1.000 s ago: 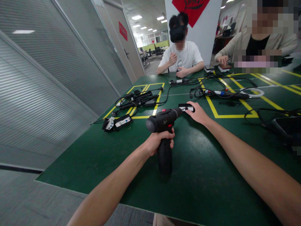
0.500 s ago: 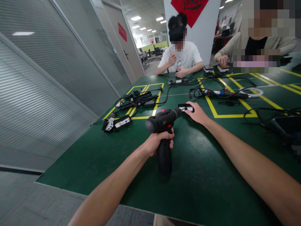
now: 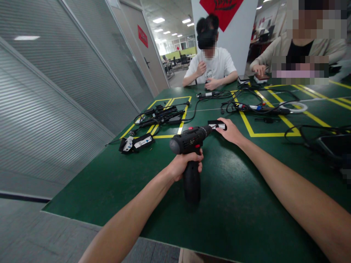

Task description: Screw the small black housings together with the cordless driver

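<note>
My left hand (image 3: 188,164) is closed round the grip of a black cordless drill (image 3: 189,142) with red buttons. The drill's battery end points down toward the table, and its chuck points away to the right. At the chuck's tip lies a small black-and-white block (image 3: 212,125), pinched by my right hand (image 3: 229,130) from its right side. Whether the bit touches the block I cannot tell. To the left, a similar black-and-white piece (image 3: 143,142) lies beside a black item with a white, blue-marked face (image 3: 127,145).
A green table (image 3: 109,182) carries yellow tape outlines. Tangled black cables and tools (image 3: 164,115) lie at the left, more cabled tools (image 3: 255,108) at the right. A dark device (image 3: 336,146) sits at the right edge. Two people (image 3: 211,69) sit across the table.
</note>
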The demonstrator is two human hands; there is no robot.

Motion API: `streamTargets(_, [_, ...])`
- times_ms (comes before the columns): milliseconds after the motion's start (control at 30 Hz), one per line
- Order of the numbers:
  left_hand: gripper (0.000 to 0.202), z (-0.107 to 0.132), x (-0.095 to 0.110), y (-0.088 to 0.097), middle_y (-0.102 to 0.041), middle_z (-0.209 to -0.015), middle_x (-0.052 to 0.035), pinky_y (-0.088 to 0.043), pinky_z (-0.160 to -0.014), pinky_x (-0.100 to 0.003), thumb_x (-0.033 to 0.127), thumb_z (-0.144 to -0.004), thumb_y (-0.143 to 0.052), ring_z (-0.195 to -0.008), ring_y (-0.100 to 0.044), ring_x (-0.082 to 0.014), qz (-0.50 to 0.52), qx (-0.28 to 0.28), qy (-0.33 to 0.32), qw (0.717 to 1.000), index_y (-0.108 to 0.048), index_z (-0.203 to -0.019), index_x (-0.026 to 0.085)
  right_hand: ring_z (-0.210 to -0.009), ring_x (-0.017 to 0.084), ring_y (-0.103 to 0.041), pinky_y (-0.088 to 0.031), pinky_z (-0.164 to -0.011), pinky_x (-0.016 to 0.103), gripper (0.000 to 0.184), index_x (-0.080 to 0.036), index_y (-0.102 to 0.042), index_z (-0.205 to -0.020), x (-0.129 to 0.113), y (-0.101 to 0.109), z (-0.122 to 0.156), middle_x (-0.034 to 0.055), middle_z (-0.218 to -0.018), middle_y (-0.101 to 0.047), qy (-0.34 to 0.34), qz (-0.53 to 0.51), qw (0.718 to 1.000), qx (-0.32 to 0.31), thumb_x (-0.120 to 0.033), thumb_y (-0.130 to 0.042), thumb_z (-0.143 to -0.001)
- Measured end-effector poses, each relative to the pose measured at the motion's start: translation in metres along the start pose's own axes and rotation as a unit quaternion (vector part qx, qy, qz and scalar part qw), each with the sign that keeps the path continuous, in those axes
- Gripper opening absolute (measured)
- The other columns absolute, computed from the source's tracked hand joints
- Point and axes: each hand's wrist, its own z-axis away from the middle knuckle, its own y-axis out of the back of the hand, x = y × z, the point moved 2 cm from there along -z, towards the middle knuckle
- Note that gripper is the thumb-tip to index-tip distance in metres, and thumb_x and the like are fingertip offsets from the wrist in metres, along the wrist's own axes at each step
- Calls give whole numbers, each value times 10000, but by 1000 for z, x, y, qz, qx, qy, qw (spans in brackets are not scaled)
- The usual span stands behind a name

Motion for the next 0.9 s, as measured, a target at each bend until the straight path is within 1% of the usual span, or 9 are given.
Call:
streamTargets(267, [217, 0, -1, 0, -526, -726, 6, -427, -571, -261, 197, -702, -615, -540, -550, -104, 8, -7, 9, 1000, -539, -900, 149, -1078, 263, -577, -448, -971, 443, 457, -264, -559, -1245, -1, 0, 0, 78, -1166, -562, 2, -3, 1000, -2, -307, -624, -794])
streamTargets(700, [202, -1, -2, 0, -524, -725, 11, -418, -576, -259, 179, -696, -602, -530, -549, -101, 7, -3, -3, 1000, -531, -882, 145, -1086, 269, -579, -449, -970, 440, 471, -255, -555, -1254, 2, -2, 0, 85, -1173, -561, 3, 4, 1000, 7, -304, -634, -792])
streamTargets(900, [206, -1, -1, 0, -530, -722, 3, -415, -572, -261, 185, -704, -597, -529, -544, -102, 9, -5, 1, 1000, -534, -895, 141, -1057, 267, -591, -458, -956, 445, 461, -269, -559, -1247, 2, -2, 0, 80, -1164, -563, 2, 4, 1000, 5, -305, -634, -793])
